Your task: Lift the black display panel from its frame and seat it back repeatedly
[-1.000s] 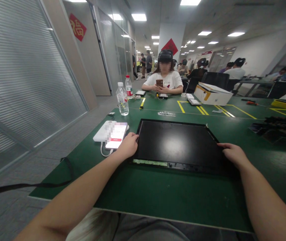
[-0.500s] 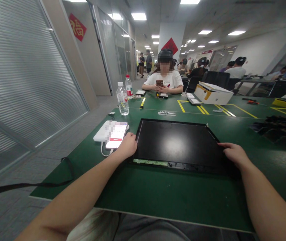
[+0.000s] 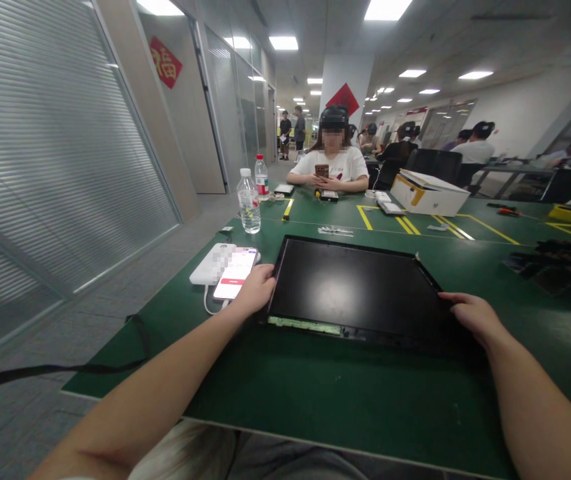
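A flat black screen panel (image 3: 355,287) lies face up in front of me, with a green strip showing along its near edge. My left hand (image 3: 259,288) is closed on the panel's left edge, some fingertips hidden behind it. At the right edge, my right hand (image 3: 470,312) grips the frame with the index finger laid along it. Just left of my left hand, a lit phone (image 3: 236,272) rests partly against a white box-like device (image 3: 211,264), with a white cable at its lower end.
Two bottles (image 3: 249,208) stand beyond the phone on the green table (image 3: 355,393). Small metal pieces (image 3: 335,231) lie behind the panel. Further back are a white box (image 3: 430,193), dark parts (image 3: 560,263) at right, and a seated person (image 3: 334,160) holding a phone.
The view has shifted slightly, so the scene sits a little lower and further right. Both hands keep their hold at the panel's sides.
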Demonstrator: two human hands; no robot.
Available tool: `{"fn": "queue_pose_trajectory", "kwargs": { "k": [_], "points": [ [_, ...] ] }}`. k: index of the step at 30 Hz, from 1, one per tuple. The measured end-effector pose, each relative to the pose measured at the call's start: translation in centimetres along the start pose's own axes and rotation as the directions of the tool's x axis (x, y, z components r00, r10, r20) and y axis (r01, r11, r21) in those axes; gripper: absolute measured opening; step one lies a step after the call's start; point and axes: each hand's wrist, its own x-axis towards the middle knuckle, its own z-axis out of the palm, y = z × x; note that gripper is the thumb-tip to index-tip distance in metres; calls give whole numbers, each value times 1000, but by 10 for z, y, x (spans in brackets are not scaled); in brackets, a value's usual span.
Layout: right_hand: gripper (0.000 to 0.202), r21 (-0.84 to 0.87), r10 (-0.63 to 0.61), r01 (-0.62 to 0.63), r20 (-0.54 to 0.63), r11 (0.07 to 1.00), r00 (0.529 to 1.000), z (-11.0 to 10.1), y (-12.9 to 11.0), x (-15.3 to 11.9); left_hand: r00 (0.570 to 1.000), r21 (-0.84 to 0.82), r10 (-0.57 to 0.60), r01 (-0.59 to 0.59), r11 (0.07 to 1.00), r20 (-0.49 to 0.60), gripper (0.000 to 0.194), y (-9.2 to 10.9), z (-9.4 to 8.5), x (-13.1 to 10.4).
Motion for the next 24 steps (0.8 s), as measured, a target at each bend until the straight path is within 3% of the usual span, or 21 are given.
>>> {"fn": "queue_pose_trajectory", "kwargs": {
  "k": [3, 6, 9, 11, 15, 20, 24],
  "points": [
    [55, 81, 66, -67, 16, 994, 998, 1, 1, 0, 987, -353, -163, 156, 923, 11, 37, 6, -2, -4],
    [54, 93, 74, -75, 11, 993, 997, 0, -1, -2, 947, -639, -295, 304, 707, 124, 47, 13, 0, -9],
    [53, 79, 90, -91, 12, 993, 996, -2, -5, -5, 895, -753, -374, 418, 509, 244, 61, 20, 1, -11],
    [53, 74, 96, -96, 6, 993, 995, -2, -6, -6, 869, -774, -403, 459, 436, 288, 63, 25, 1, -12],
    [54, 102, 94, -96, 19, 990, 995, -2, -6, -6, 842, -789, -442, 487, 374, 311, 68, 31, -1, -14],
    [56, 77, 102, -105, 43, 992, 994, -2, -3, -3, 827, -772, -438, 522, 363, 353, 85, 32, -4, -16],
    [53, -8, 6, -6, 14, 1000, 1000, 0, 4, 2, 853, -796, -390, 489, 358, 348, 93, 31, -4, -17]
  ]
}}
